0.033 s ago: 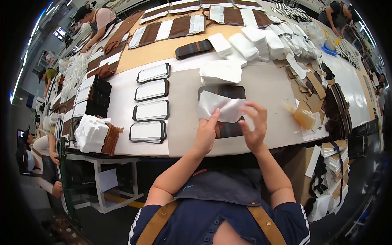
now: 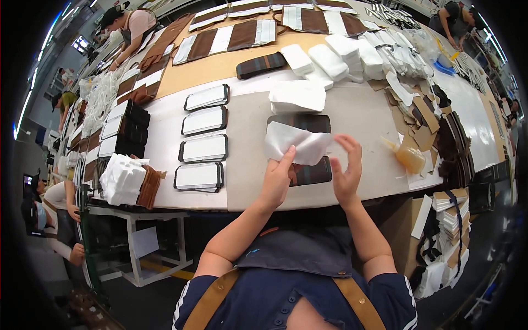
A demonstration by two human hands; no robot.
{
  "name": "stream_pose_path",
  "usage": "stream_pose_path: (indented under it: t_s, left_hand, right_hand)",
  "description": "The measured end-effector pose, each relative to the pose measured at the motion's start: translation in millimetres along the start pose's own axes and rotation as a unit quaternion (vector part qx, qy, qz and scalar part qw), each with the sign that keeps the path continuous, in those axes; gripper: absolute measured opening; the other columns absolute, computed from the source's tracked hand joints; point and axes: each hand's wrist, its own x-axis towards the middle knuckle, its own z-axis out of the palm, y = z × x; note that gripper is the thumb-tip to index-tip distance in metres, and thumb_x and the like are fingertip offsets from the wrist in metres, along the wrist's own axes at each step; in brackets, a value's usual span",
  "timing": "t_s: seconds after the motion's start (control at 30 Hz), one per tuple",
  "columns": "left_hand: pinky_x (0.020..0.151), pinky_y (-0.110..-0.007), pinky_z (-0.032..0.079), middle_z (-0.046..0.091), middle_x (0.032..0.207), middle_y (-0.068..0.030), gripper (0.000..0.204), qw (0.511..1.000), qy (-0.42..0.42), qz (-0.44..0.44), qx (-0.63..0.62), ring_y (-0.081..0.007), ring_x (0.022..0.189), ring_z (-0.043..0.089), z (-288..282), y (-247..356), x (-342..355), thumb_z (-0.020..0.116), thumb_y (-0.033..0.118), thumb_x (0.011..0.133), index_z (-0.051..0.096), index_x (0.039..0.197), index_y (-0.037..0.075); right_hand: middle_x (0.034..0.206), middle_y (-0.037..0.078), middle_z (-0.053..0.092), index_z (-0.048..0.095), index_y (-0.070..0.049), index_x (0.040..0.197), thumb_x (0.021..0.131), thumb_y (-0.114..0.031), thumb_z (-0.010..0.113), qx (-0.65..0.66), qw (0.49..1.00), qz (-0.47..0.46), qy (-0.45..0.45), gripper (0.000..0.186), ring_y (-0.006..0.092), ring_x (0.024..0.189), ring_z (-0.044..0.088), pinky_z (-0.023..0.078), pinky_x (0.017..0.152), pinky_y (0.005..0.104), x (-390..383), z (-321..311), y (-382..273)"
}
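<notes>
My left hand (image 2: 279, 179) pinches a thin white sheet (image 2: 297, 144) by its lower edge, thumb on top. The sheet is creased and held above two dark plaid fabric pieces. One plaid piece (image 2: 318, 122) shows behind the sheet and the other plaid piece (image 2: 313, 172) shows below it, both partly covered. My right hand (image 2: 346, 170) is just right of the sheet, open with fingers apart and nothing in it. Beyond the plaid pieces stands a stack of white sheets (image 2: 297, 98).
Black-edged pieces with white panels (image 2: 203, 148) lie in a column to the left. A white pile (image 2: 122, 181) sits near the table's left front. On the right are a bottle of amber liquid (image 2: 411, 159) and cardboard scraps (image 2: 421, 118). Other people work around the tables.
My right hand has drawn slightly right, away from the sheet's right edge. The sheet has shifted a little left in my left hand.
</notes>
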Motion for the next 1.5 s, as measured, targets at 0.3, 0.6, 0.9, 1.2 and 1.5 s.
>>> stream_pose_path:
  t_s: [0.3, 0.6, 0.9, 1.2, 1.5]
  left_hand:
    - [0.093, -0.03, 0.05, 0.071, 0.113, -0.0031, 0.036, 0.995, 0.089, 0.025, 0.041, -0.015, 0.103, 0.065, -8, -5, -18, 0.053, 0.028, 0.113, 0.064, 0.131, -0.001]
    - [0.091, -0.034, 0.041, 0.063, 0.094, -0.0041, 0.024, 0.834, 0.044, 0.164, 0.526, -0.0216, 0.095, 0.056, -78, -6, -36, 0.078, 0.02, 0.094, 0.066, 0.089, -0.001]
    - [0.105, -0.042, 0.029, 0.058, 0.11, -0.0027, 0.028, 0.729, 0.136, 0.192, 0.643, -0.026, 0.114, 0.048, -86, -31, -45, 0.086, 0.029, 0.083, 0.067, 0.087, 0.009]
    - [0.108, -0.046, 0.028, 0.056, 0.114, -0.0052, 0.029, 0.712, 0.137, 0.187, 0.663, -0.0292, 0.117, 0.045, -92, -39, -42, 0.088, 0.03, 0.082, 0.067, 0.086, 0.01]
    - [0.107, -0.047, 0.03, 0.055, 0.114, -0.0073, 0.027, 0.712, 0.139, 0.187, 0.663, -0.0314, 0.118, 0.044, -88, -39, -40, 0.088, 0.03, 0.081, 0.069, 0.082, 0.011]
  right_hand:
    - [0.101, 0.001, 0.071, 0.069, -0.001, 0.111, 0.104, -0.016, 0.069, 0.337, 0.876, 0.327, -0.107, 0.016, 0.009, 0.093, 0.062, 0.049, 0.088, 0.0266, -17, -21, 6]
    - [0.077, -0.001, 0.061, 0.065, -0.003, 0.083, 0.094, -0.014, 0.079, 0.123, 0.93, 0.311, -0.154, 0.021, 0.009, 0.078, 0.054, 0.043, 0.073, 0.0276, -31, -27, 30]
    - [0.091, 0.002, 0.059, 0.063, -0.007, 0.08, 0.083, -0.022, 0.088, -0.083, 0.972, 0.145, -0.166, 0.029, 0.0219, 0.085, 0.05, 0.038, 0.081, 0.0366, -50, -13, 46]
    - [0.096, 0.002, 0.057, 0.063, -0.009, 0.082, 0.082, -0.023, 0.088, -0.136, 0.97, 0.104, -0.174, 0.029, 0.0227, 0.091, 0.05, 0.035, 0.089, 0.0379, -53, -11, 47]
    - [0.097, 0.002, 0.057, 0.064, -0.009, 0.082, 0.082, -0.022, 0.088, -0.146, 0.968, 0.102, -0.178, 0.028, 0.0229, 0.092, 0.05, 0.035, 0.089, 0.0385, -53, -12, 47]
